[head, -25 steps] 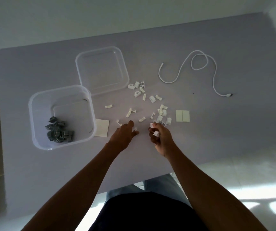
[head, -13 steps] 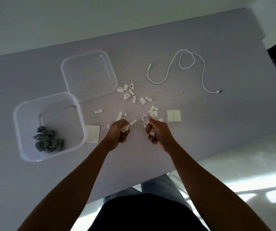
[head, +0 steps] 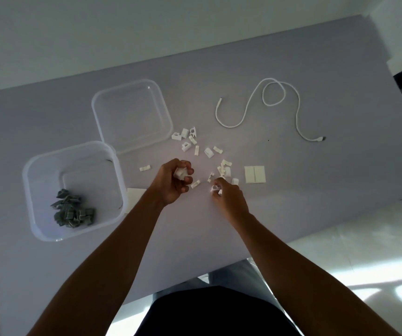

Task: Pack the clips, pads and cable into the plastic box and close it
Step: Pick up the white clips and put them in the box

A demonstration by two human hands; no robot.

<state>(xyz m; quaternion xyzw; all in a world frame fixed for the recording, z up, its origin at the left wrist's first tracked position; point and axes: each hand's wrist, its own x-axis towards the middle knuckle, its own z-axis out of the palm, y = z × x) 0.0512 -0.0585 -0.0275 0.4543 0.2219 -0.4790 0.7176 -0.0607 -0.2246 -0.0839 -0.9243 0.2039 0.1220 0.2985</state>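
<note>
Several white clips (head: 196,146) lie scattered mid-table. My left hand (head: 174,181) is curled around a small bunch of white clips, palm turned up. My right hand (head: 226,196) pinches white clips at its fingertips, just below a cluster of loose ones (head: 225,169). The clear plastic box (head: 74,151) stands at the left with a heap of grey clips (head: 74,213) inside. Its lid (head: 132,141) lies behind it. One white pad (head: 255,174) lies right of the clips, another (head: 134,194) is partly hidden by my left wrist. The white cable (head: 275,103) curls at the back right.
The grey table (head: 316,180) ends at its near edge just before my lap, with bright floor (head: 365,263) to the right. A wall runs along the table's far side.
My left hand has lifted and turned palm up with clips in it, moving slightly away from the table. My right hand has stayed by the loose cluster, still pinching clips.
</note>
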